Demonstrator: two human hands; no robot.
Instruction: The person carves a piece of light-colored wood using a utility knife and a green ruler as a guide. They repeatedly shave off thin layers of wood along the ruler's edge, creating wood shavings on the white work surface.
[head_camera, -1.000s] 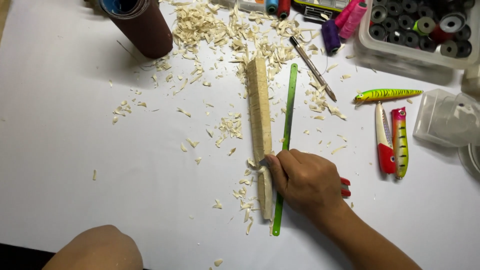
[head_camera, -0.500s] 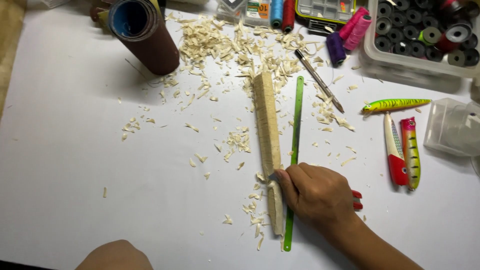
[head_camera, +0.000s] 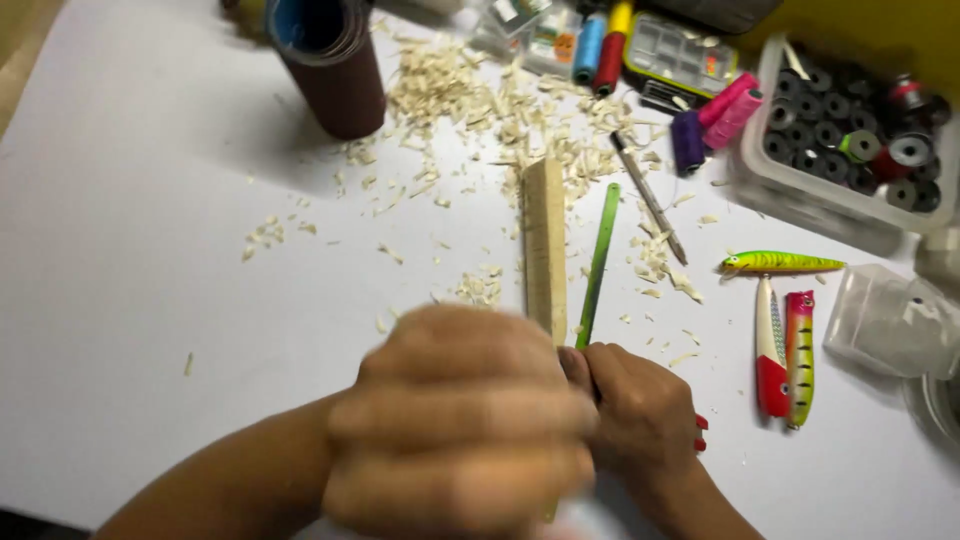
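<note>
Here, my blurred left hand (head_camera: 460, 420) covers the wood strip's (head_camera: 545, 250) near end, grip unclear; my right hand (head_camera: 640, 420) is clamped on the green ruler (head_camera: 598, 265) beside the strip.

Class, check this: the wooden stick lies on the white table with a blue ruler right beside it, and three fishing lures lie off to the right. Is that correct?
Not quite. The ruler is green, not blue, as the head view shows. The rest stands: it lies right beside the wooden stick on the white table, and three fishing lures lie off to the right.
</note>
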